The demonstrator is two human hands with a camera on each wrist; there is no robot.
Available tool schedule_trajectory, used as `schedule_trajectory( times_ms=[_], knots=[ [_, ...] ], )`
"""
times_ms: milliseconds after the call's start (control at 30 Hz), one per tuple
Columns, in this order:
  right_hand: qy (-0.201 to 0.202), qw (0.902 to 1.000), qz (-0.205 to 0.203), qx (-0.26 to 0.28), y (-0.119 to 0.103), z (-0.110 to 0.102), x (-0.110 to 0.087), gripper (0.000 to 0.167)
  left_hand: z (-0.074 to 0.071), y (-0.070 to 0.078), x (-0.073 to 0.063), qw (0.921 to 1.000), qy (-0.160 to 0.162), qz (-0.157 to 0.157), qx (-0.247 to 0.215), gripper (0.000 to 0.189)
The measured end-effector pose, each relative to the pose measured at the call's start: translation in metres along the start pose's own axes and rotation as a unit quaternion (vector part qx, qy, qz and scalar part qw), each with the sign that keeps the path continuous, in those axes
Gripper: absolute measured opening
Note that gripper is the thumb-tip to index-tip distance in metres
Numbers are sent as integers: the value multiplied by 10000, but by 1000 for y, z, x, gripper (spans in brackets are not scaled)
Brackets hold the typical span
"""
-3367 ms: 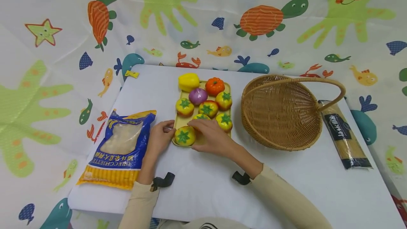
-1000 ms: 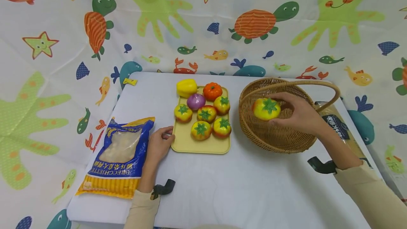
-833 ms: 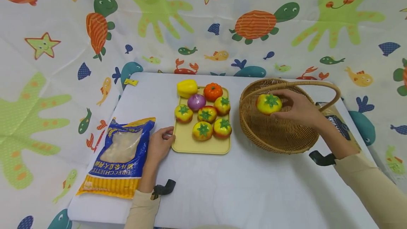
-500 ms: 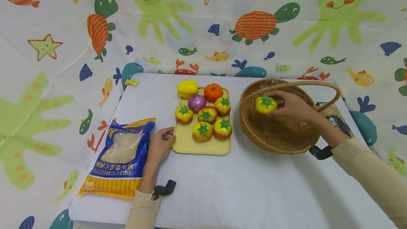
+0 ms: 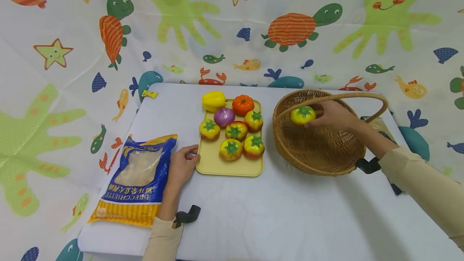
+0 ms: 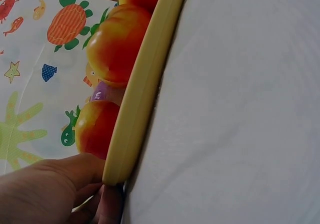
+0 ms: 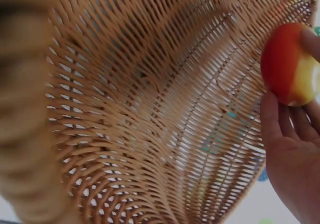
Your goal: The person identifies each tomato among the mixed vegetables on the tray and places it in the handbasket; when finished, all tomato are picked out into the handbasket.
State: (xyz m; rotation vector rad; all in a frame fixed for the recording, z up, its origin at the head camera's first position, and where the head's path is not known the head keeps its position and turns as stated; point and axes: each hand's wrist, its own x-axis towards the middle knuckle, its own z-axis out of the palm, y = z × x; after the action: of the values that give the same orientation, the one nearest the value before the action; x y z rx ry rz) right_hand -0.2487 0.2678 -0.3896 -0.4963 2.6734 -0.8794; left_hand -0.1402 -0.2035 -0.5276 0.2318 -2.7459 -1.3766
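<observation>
My right hand [image 5: 331,116] is inside the wicker basket [image 5: 326,152], holding a glossy yellow-red fruit [image 5: 300,117] with a green star-shaped calyx between thumb and fingers. The right wrist view shows that fruit [image 7: 285,66] in front of the woven wall [image 7: 165,93], its red side towards the camera. To the left, my left hand [image 5: 183,164] pinches the left edge of a pale yellow tray [image 5: 214,166]; the left wrist view has its fingers at the tray's corner [image 6: 120,164]. Several similar fruits [image 5: 231,149] lie on the tray with a purple onion [image 5: 224,117], a small orange pumpkin [image 5: 243,105] and a yellow vegetable [image 5: 214,101].
A blue and yellow bag of orecchiette [image 5: 135,180] lies left of my left forearm. Behind my right forearm, a clear and black pasta packet [image 5: 380,126] is partly hidden. The basket's handle [image 5: 378,104] arches over it. A small yellow packet [image 5: 150,94] sits at the back left.
My right hand has carried a yellow-red fruit from the tray's front left rightwards into the basket, then shifted slightly farther back there. The left hand has stayed at the tray's edge.
</observation>
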Motion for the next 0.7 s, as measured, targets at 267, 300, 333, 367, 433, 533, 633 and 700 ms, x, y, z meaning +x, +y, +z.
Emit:
schedule_trajectory(
  times_ms=[267,300,333,367,433,533,633,700],
  knots=[
    [-79,9998,77,-134,1,0,10,75,-1,0,0,9999,41,-20,-89,35],
    [-117,9998,64,-134,2,1,11,74,-1,1,0,9999,28,-25,-93,35],
    [-146,9998,40,-140,4,2,12,73,0,1,0,9999,21,-30,-93,35],
    [-184,9997,18,-129,5,3,14,73,0,1,0,9999,10,-38,-96,35],
    [-243,9997,51,-91,10,5,17,72,0,1,0,10000,-9,-44,-65,35],
    [-324,9993,170,-92,16,10,21,75,1,1,-1,10000,12,-60,-71,35],
    [-397,9989,238,-34,23,15,26,77,1,2,-1,9999,35,-72,-72,35],
    [-451,9988,153,65,26,17,29,76,0,2,-1,9999,50,-89,-69,35]
  ],
)
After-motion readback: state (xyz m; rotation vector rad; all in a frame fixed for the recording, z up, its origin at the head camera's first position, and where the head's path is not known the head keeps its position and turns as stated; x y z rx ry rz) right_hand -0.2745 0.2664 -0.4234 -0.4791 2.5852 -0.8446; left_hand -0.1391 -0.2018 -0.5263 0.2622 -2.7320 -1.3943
